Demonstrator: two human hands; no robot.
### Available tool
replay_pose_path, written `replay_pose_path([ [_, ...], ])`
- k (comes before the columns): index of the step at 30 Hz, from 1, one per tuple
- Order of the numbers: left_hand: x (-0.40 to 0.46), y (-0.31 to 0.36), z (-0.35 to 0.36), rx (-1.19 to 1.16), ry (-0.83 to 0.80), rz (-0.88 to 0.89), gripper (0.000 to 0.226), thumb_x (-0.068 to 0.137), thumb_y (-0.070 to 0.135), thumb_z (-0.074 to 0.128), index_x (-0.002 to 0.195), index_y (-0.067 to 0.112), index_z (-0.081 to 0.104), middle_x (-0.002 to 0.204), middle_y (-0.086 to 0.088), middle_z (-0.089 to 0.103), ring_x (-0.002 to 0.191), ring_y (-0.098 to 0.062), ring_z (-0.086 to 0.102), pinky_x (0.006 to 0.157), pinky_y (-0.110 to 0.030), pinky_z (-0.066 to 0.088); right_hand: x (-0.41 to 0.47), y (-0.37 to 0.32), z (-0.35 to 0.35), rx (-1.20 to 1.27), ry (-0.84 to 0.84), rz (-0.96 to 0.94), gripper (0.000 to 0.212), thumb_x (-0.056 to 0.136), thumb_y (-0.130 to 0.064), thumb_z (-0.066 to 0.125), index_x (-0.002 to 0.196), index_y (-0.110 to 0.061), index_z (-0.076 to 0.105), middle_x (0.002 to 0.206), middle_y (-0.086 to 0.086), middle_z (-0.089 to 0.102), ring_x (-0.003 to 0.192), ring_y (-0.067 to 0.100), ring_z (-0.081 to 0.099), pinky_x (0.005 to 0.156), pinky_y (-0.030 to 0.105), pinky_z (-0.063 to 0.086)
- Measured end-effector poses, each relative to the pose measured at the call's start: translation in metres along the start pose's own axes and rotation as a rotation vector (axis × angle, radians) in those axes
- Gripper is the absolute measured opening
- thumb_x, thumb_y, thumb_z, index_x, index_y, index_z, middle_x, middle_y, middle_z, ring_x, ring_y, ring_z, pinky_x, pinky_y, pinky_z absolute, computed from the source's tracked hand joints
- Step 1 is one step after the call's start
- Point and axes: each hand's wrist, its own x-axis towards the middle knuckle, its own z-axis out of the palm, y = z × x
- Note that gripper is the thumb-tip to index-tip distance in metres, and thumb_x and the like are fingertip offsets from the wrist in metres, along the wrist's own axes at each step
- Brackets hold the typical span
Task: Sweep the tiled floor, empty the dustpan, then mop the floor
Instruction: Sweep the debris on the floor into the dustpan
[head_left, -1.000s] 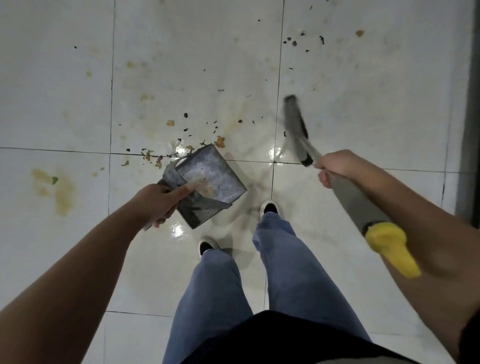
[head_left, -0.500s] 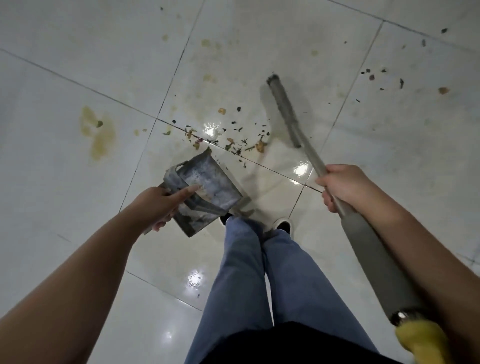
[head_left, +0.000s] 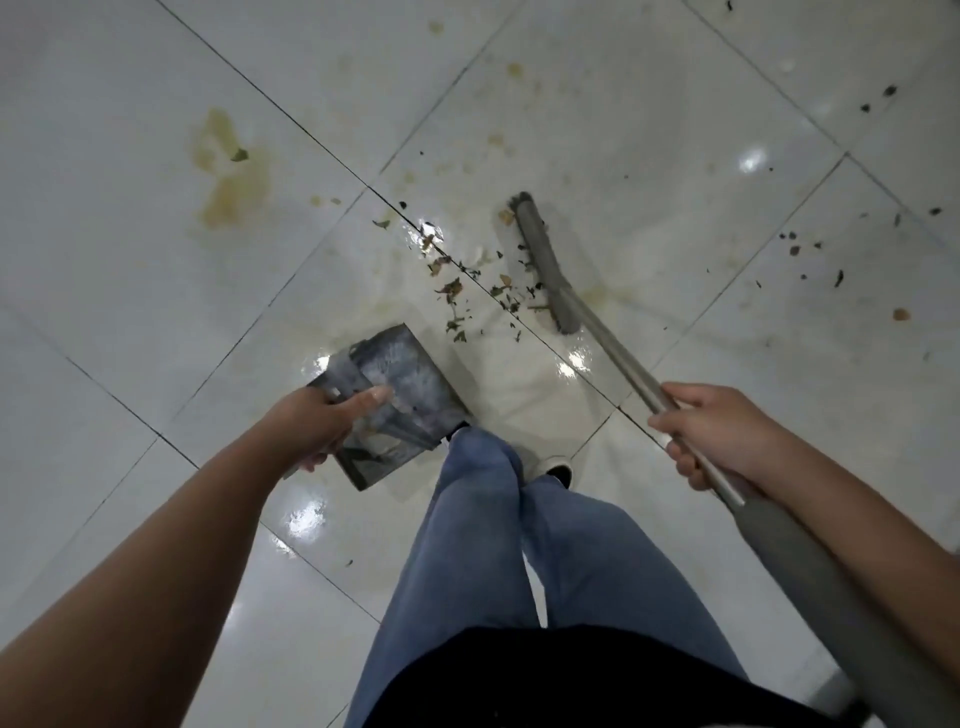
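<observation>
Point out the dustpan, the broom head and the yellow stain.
dustpan (head_left: 402, 371): head view, on its grey inner surface.
broom head (head_left: 543, 260): head view, mid-length of the grey bristle bar.
yellow stain (head_left: 228, 171): head view, middle of the blotch.

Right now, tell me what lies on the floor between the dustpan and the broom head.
In the head view, a loose scatter of leaf bits and crumbs lies on the wet tiles between the dustpan and the broom head, along a grout line.

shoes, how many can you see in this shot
1. A dark shoe with a white rim shows on the tile just right of the knees, below the broom handle. The other is probably hidden under the jeans beside the dustpan.
</observation>
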Motion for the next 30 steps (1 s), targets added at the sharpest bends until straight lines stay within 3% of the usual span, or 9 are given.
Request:
replay_pose_path([
  [4, -0.006, -0.020, -0.019, -0.085, 0.030, -0.028, 0.062, 0.073, 0.066, 0.054, 0.065, 0.005, 0.060, 0.037, 0.002, 0.041, 0.034, -0.012, 0.036, 0.041, -0.020, 0.032, -0.011, -0.032, 0.030, 0.033, -0.135, 0.033, 0.012, 0.092, -0.002, 0.052, 0.096, -0.010, 0.059, 0.051, 0.008, 0.038, 0.025, 0.007, 0.033, 0.031, 0.011, 0.029],
  [7, -0.009, -0.032, -0.032, -0.124, 0.067, -0.052, 0.070, 0.062, 0.072, 0.051, 0.068, 0.003, 0.062, 0.041, -0.001, 0.046, 0.037, -0.014, 0.040, 0.042, -0.022, 0.035, 0.012, -0.059, 0.060, 0.020, -0.271, 0.082, 0.028, 0.092, -0.001, 0.051, 0.114, -0.018, 0.055, 0.050, 0.006, 0.040, 0.024, 0.006, 0.034, 0.029, 0.009, 0.031],
  [10, -0.012, -0.040, -0.040, -0.163, 0.103, -0.082, 0.074, 0.049, 0.077, 0.049, 0.065, 0.005, 0.059, 0.035, 0.002, 0.044, 0.035, -0.014, 0.040, 0.042, -0.023, 0.036, 0.037, -0.077, 0.098, -0.082, -0.365, 0.101, 0.015, 0.092, -0.001, 0.049, 0.088, -0.015, 0.052, 0.049, 0.006, 0.039, 0.025, 0.006, 0.035, 0.028, 0.010, 0.031],
  [13, -0.014, -0.044, -0.043, -0.194, 0.143, -0.121, 0.077, 0.048, 0.077, 0.048, 0.066, 0.003, 0.059, 0.035, 0.001, 0.044, 0.035, -0.015, 0.040, 0.042, -0.023, 0.037, 0.067, -0.087, 0.107, -0.245, -0.377, 0.090, 0.021, 0.093, -0.003, 0.047, 0.073, -0.009, 0.049, 0.053, 0.007, 0.040, 0.025, 0.006, 0.037, 0.028, 0.011, 0.032],
  [19, -0.013, -0.030, -0.042, -0.142, 0.213, -0.177, 0.073, 0.073, 0.068, 0.052, 0.079, -0.003, 0.064, 0.046, -0.006, 0.048, 0.040, -0.020, 0.045, 0.045, -0.024, 0.040, 0.075, -0.100, 0.014, -0.110, -0.242, 0.168, 0.002, 0.095, -0.010, 0.046, 0.093, -0.009, 0.048, 0.053, 0.007, 0.037, 0.021, 0.004, 0.032, 0.026, 0.007, 0.029],
  [23, -0.008, -0.012, -0.047, -0.046, 0.214, -0.169, 0.073, 0.068, 0.075, 0.045, 0.080, 0.005, 0.064, 0.052, -0.011, 0.054, 0.044, -0.024, 0.052, 0.047, -0.026, 0.041, 0.060, -0.112, -0.019, -0.165, -0.230, 0.130, 0.014, 0.093, -0.002, 0.047, 0.105, 0.000, 0.054, 0.052, 0.009, 0.039, 0.022, 0.006, 0.032, 0.028, 0.009, 0.030],
  [25, -0.006, -0.003, -0.047, -0.011, 0.206, -0.157, 0.080, 0.059, 0.080, 0.040, 0.073, 0.004, 0.062, 0.049, -0.010, 0.054, 0.041, -0.023, 0.051, 0.047, -0.025, 0.039, 0.055, -0.116, -0.019, -0.158, -0.265, 0.110, 0.020, 0.092, -0.001, 0.048, 0.112, -0.003, 0.046, 0.045, 0.008, 0.040, 0.023, 0.006, 0.032, 0.028, 0.010, 0.029],
  [28, 0.000, 0.009, -0.042, 0.019, 0.181, -0.154, 0.083, 0.051, 0.082, 0.037, 0.074, 0.005, 0.061, 0.048, -0.009, 0.053, 0.040, -0.022, 0.050, 0.047, -0.024, 0.039, 0.059, -0.134, 0.010, -0.124, -0.370, 0.064, 0.023, 0.093, -0.003, 0.048, 0.114, -0.005, 0.055, 0.050, 0.008, 0.038, 0.024, 0.006, 0.033, 0.028, 0.010, 0.029],
  [30, 0.004, 0.016, -0.037, 0.007, 0.171, -0.180, 0.081, 0.051, 0.081, 0.039, 0.074, 0.007, 0.060, 0.053, -0.009, 0.055, 0.044, -0.022, 0.052, 0.045, -0.024, 0.040, 0.069, -0.150, 0.047, -0.169, -0.451, 0.024, 0.010, 0.095, -0.004, 0.046, 0.099, -0.009, 0.054, 0.056, 0.008, 0.035, 0.023, 0.005, 0.034, 0.027, 0.010, 0.029],
])
